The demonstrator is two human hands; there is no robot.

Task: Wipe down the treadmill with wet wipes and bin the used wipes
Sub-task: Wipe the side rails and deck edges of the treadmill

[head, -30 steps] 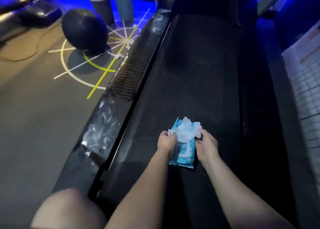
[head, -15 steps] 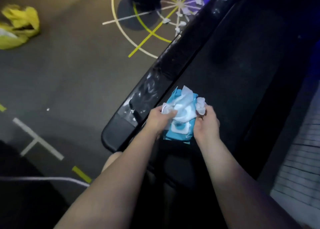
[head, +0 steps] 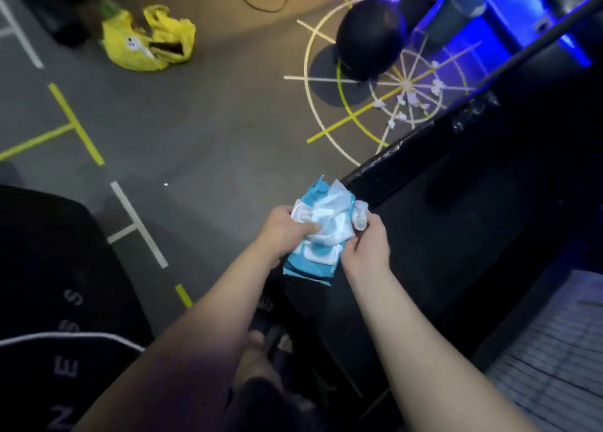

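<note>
Head view: left hand, right hand, both around blue wipe pack.

Yellow bag on floor; black ball.

White letters N, E, S, S are running along the black equipment at the near left; print on the wet wipes pack is blurring beyond reading.

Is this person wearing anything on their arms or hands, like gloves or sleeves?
No. The left hand and right hand are bare: no gloves, rings or watch show. Both forearms are uncovered as far as the picture reaches.
</note>
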